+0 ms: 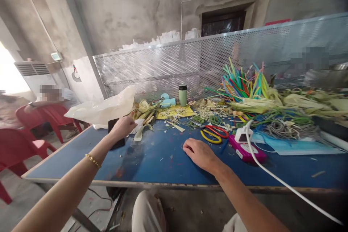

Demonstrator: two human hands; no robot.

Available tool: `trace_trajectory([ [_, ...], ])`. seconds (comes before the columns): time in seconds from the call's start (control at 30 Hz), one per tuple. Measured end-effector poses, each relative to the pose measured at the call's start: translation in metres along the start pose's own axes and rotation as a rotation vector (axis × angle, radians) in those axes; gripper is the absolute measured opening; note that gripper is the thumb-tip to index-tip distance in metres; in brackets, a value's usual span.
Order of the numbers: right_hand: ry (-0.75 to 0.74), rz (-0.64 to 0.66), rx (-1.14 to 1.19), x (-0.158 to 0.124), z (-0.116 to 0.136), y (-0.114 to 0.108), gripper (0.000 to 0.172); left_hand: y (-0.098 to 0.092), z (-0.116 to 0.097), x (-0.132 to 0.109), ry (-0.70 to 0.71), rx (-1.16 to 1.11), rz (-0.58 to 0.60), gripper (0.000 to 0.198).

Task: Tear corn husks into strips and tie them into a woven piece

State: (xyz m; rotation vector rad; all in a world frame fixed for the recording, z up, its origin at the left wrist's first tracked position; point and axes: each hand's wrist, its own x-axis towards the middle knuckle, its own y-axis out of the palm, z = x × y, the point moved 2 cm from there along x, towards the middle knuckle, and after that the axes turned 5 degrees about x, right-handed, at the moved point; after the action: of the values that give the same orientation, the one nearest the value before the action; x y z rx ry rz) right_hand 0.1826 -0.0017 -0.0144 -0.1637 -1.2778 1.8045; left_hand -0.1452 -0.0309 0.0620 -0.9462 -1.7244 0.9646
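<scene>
My left hand (123, 129) is closed above a dark phone-like slab (118, 143) at the left of the blue table. Whatever its fingers hold, if anything, is hidden. Right beside the fingers are a white scrap (139, 124) and a pale curled husk strip (143, 132). A crumpled translucent plastic sheet (106, 108) spreads behind this hand. My right hand (200, 153) rests on the table with its fingers curled in and nothing showing in them. Beyond it lie scissors (217, 132) with one red and one yellow handle loop.
A green bottle (183, 96) stands at the back beside yellow paper (176, 111) strewn with scraps. To the right are colourful sticks (244, 81), corn husks (307, 100), coiled cords (282, 127) and a magenta box (248, 151) with a white cable. Red chairs (27, 145) stand left.
</scene>
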Motion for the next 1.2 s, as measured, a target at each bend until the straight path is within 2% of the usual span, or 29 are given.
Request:
trace_trajectory([
  [0.07,0.01,0.002,0.009,0.0,0.0,-0.001,0.018,0.018,-0.001,-0.002,-0.09,-0.109,0.016,0.036],
  [0.13,0.003,-0.004,0.008,0.0,0.0,0.0,0.018,0.031,-0.001,-0.004,-0.12,-0.162,0.01,0.039],
  [0.23,-0.022,-0.017,0.006,0.0,-0.003,0.002,0.018,0.041,0.0,-0.008,-0.12,-0.263,0.022,0.032],
  [0.33,-0.043,-0.031,0.023,0.001,-0.006,0.004,0.02,0.043,-0.007,-0.018,-0.102,-0.393,0.07,0.02],
  [0.43,-0.042,-0.111,0.153,0.004,-0.005,0.004,0.016,0.044,-0.031,-0.036,-0.068,-0.558,0.147,0.017],
  [0.47,-0.023,-0.159,0.233,0.005,-0.004,0.004,0.018,0.046,-0.042,-0.043,-0.058,-0.685,0.185,0.017],
  [0.57,0.058,-0.307,0.484,0.006,0.002,0.0,0.048,0.056,-0.078,-0.07,0.017,-0.881,0.304,0.017],
  [0.6,0.067,-0.336,0.547,0.005,0.005,-0.002,0.053,0.06,-0.089,-0.079,0.042,-0.91,0.334,0.016],
  [0.63,0.062,-0.355,0.597,0.003,0.009,-0.004,0.051,0.065,-0.097,-0.088,0.07,-0.91,0.362,0.015],
  [0.7,0.048,-0.377,0.664,-0.001,0.017,-0.01,0.03,0.072,-0.108,-0.104,0.116,-0.873,0.375,0.012],
  [0.73,0.038,-0.375,0.669,-0.003,0.02,-0.013,0.027,0.074,-0.11,-0.11,0.136,-0.854,0.367,0.011],
  [0.83,0.058,-0.382,0.713,-0.008,0.022,-0.021,0.033,0.074,-0.108,-0.123,0.187,-0.777,0.367,0.008],
  [1.0,0.144,-0.46,0.891,-0.003,0.015,-0.021,0.034,0.063,-0.099,-0.128,0.26,-0.671,0.389,0.009],
  [1.2,0.18,-0.447,1.185,0.013,0.019,-0.02,0.033,0.063,-0.099,-0.129,0.221,-0.74,0.464,0.011],
])
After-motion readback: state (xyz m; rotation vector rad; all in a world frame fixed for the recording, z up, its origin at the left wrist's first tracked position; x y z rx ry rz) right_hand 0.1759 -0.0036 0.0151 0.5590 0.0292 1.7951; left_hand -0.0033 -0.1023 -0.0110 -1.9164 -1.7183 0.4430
